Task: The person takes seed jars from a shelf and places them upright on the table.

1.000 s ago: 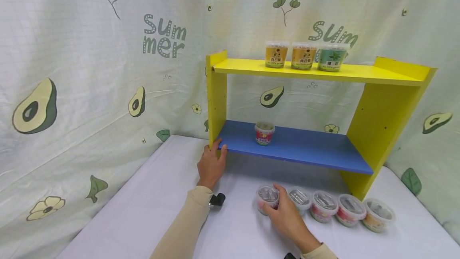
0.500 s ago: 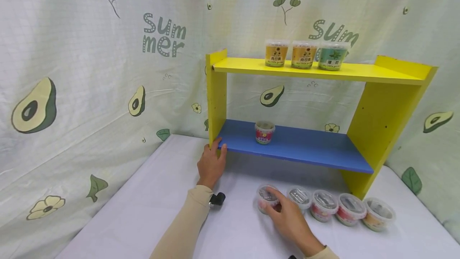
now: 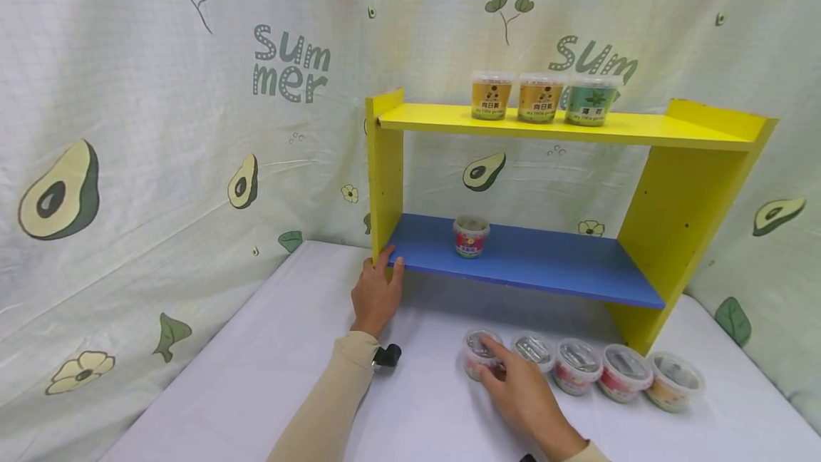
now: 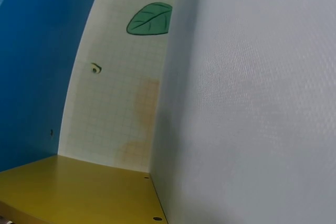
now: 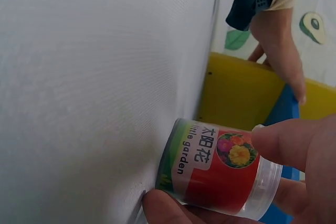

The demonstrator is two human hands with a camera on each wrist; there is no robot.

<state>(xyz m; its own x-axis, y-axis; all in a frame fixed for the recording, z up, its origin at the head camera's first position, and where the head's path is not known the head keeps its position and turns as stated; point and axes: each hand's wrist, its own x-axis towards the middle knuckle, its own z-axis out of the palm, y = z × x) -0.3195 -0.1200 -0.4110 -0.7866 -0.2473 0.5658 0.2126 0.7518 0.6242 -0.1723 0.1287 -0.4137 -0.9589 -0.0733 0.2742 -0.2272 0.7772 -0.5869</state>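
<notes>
The head view is evenly and brightly lit from above and in front; no glare is seen. A soft shadow is cast under the blue shelf board (image 3: 532, 262) onto the counter (image 3: 256, 391). Straight lines are bowed toward the frame edges by wide-angle distortion. In the left wrist view the upper right is washed pale and slightly soft. In the right wrist view the cup (image 5: 220, 166) is rendered sharply, while the fingers (image 5: 299, 142) at the lower right are blurred.

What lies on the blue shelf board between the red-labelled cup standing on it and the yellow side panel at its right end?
Nothing: in the head view the blue shelf board is bare from the red-labelled cup to the yellow side panel.
</notes>
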